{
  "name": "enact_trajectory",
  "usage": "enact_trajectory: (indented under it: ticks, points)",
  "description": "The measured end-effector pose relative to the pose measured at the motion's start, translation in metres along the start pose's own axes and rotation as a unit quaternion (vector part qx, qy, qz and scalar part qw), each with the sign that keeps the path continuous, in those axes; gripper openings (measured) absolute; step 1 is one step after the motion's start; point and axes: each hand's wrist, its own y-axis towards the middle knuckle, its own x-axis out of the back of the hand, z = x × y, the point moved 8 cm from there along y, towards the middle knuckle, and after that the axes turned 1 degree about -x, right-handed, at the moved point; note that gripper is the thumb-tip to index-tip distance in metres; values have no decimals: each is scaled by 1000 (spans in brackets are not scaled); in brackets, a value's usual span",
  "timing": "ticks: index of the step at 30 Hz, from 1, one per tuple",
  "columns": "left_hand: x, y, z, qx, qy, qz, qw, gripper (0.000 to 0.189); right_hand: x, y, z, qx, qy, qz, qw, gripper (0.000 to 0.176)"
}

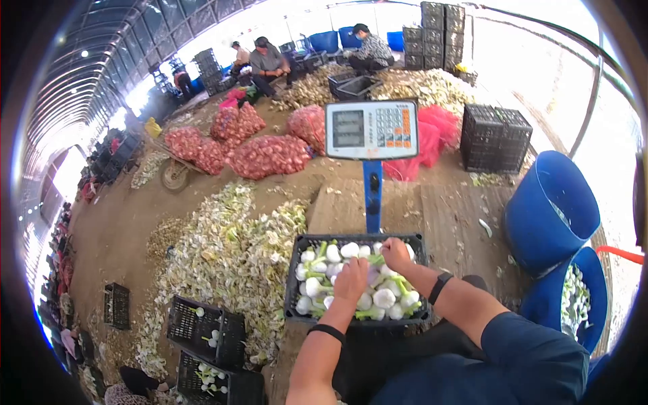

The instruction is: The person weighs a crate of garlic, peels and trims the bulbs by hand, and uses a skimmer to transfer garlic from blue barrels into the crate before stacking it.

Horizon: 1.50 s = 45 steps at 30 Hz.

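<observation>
A black plastic crate (291, 297) full of white garlic bulbs (385, 298) with short green stems sits before me, just in front of the blue post of a weighing scale (372, 129). My left hand (352, 279) reaches over the middle of the crate, fingers curled down among the bulbs. Closer to the crate's far right side is my right hand (397, 255), its fingers drawn together over the garlic. Both hands look closed, but the fingertips are partly hidden, so whatever they grip cannot be made out.
Blue tubs (550, 209) stand at the right. Garlic trimmings (223, 250) cover the ground to the left, near black crates (196, 324) holding a few bulbs. Red mesh sacks (270, 156) lie beyond the scale. Several people (268, 64) sit farther back beside heaps and stacked crates (432, 40).
</observation>
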Motion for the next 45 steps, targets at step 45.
enact_trajectory:
  ticks: [45]
  points:
    - [-64, -82, 52, 417, -625, 171, 637, 21, -48, -61, 61, -76, 219, 289, 929, 14]
